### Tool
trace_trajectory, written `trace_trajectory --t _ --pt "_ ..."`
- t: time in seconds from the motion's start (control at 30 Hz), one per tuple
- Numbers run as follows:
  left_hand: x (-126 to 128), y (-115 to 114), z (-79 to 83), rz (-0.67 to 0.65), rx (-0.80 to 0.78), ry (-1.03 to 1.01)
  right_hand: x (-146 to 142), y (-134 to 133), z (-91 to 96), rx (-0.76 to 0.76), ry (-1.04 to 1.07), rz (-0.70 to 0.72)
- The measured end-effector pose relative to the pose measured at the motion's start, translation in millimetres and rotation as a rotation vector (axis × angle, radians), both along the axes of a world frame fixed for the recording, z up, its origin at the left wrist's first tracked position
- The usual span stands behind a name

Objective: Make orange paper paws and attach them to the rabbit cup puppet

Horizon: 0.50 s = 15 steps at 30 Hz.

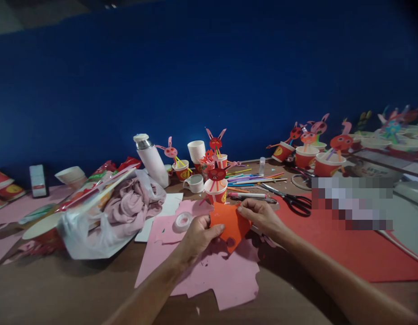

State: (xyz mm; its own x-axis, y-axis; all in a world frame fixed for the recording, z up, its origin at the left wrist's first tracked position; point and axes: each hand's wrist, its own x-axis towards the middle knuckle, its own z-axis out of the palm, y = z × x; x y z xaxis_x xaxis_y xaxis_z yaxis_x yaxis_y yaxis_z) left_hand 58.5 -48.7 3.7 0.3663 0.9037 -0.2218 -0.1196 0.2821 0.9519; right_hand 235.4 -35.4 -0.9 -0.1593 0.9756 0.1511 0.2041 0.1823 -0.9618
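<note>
A piece of orange paper [234, 223] with cut, uneven edges is held up between my two hands. My left hand [204, 232] pinches its left side, thumb in front. At the upper right corner, my right hand [259, 214] grips it with closed fingers. Below lies a ragged sheet of pink paper [225, 284], bearing a roll of clear tape [183, 221]. Just behind the orange paper stands a paper cup [216, 192] with a red paper rabbit figure [218, 174] in it. Black-handled scissors [297, 203] rest to the right of my right hand.
A plastic bag [94, 234] with pink cloth, a white thermos [153, 162] and a mug [194, 183] stand left. Coloured sticks [244, 179] and a marker [248, 195] lie behind my hands. Red paper [337, 253] covers the right side, with several decorated cups [306, 158] beyond.
</note>
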Motion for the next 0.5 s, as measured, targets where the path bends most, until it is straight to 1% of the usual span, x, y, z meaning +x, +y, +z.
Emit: trace_trajectory --t 0.1,0.13,0.2,0.27,0.3,0.37,0.43,0.5 --pt "-1.7 -1.2 -4.4 0.03 0.016 -0.012 5.1 3.1 -0.4 0.034 -0.062 0.009" --pt "-3.2 -1.0 -5.5 0.035 0.02 -0.014 8.4 4.4 0.7 0.052 -0.112 -0.002" --pt "-7.3 0.3 -7.5 0.058 0.02 -0.016 17.0 6.5 5.7 0.092 -0.302 -0.046" --pt "-11.7 2.4 -8.9 0.091 0.033 -0.01 26.2 7.7 12.8 0.125 -0.603 -0.087" --pt "-13.6 3.5 -9.0 0.116 0.049 0.005 30.1 7.9 16.3 0.117 -0.731 -0.093" --pt "-16.5 4.8 -7.7 0.179 0.08 0.042 35.6 8.0 21.5 0.069 -0.904 -0.081" --pt "-18.3 5.2 -5.2 0.228 0.099 0.073 37.4 7.4 24.1 0.017 -1.01 -0.039" --pt "-19.5 5.2 -3.0 0.269 0.117 0.099 36.5 6.2 25.3 -0.011 -1.069 0.011"
